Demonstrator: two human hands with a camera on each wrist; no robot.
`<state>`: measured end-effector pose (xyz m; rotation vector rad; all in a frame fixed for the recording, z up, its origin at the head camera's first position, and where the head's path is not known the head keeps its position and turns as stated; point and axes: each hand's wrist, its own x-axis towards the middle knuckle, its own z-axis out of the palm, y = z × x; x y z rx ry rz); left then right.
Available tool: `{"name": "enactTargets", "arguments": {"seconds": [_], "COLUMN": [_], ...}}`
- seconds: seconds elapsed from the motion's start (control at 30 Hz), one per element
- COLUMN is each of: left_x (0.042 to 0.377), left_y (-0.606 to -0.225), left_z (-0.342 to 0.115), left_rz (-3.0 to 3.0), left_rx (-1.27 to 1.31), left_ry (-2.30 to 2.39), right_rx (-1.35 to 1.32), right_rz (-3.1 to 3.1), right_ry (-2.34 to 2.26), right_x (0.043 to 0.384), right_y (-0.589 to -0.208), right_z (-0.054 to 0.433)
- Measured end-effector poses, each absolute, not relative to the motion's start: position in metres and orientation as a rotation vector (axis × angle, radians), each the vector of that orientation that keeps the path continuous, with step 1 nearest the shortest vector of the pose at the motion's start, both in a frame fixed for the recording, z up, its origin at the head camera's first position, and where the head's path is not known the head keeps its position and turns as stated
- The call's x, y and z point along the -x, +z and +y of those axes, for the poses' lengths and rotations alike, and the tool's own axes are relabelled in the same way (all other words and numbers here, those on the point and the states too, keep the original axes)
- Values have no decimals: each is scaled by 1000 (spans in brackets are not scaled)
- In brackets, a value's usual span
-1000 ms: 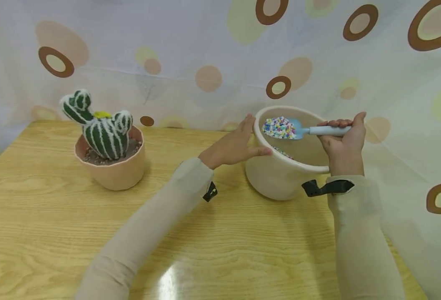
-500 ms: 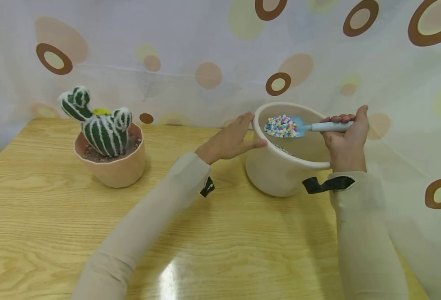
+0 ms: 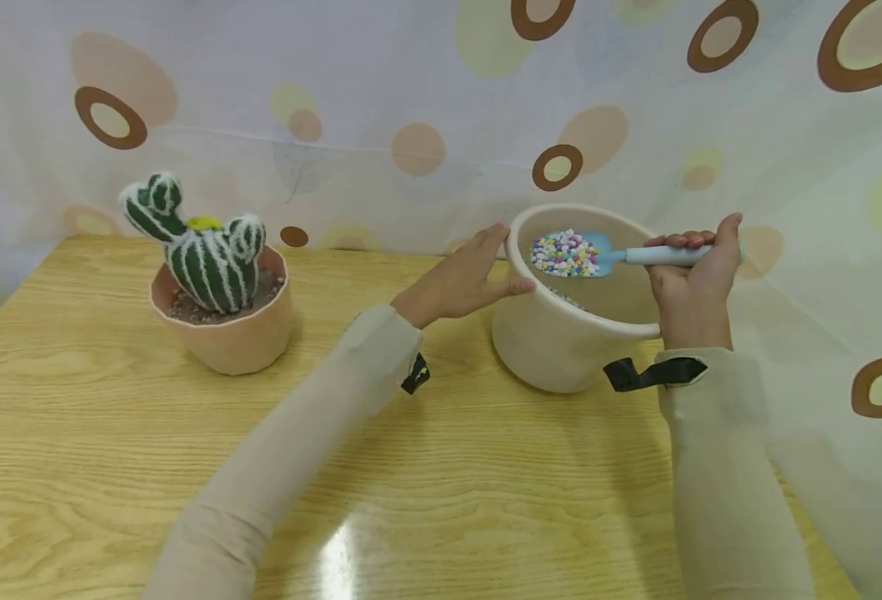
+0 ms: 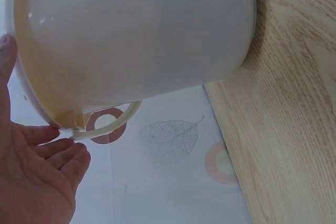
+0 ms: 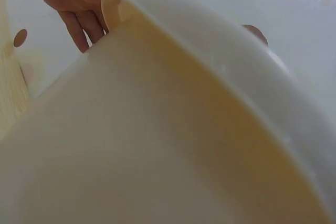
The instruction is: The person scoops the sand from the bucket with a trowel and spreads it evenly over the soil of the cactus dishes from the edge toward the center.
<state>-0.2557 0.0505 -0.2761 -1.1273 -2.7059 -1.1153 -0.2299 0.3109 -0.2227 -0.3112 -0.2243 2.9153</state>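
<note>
toward the right of the wooden table (image 3: 283, 467), a cream bucket (image 3: 549, 358) stands. one scoop looks gathered: i have the blue shovel (image 3: 617, 256) heaped with coloured beads (image 3: 564, 253) at the bucket's mouth, not yet emptied; some beads remain inside. right hand (image 3: 694, 285), palm up, grasps the shovel's handle (image 3: 658, 255); left hand (image 3: 459, 283), unclenched, thumb apart, touches the rim (image 3: 606, 325).

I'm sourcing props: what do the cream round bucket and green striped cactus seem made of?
The cream round bucket looks like smooth plastic, showing glossy highlights. The green striped cactus seems matte yarn or felt, by its fuzzy white stripes.
</note>
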Motion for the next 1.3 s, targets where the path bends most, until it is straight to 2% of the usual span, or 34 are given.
{"name": "enactTargets", "arguments": {"seconds": [0.47, 1.3], "left_x": [250, 244], "left_y": [-274, -266], "left_z": [45, 23], "left_rz": [-2816, -2829], "left_rx": [1068, 1083], "left_ry": [-1039, -957], "right_rx": [386, 357], "right_rz": [-74, -64], "right_ry": [3012, 3059], "right_x": [228, 233], "right_y": [-221, -202], "right_z": [308, 283]}}
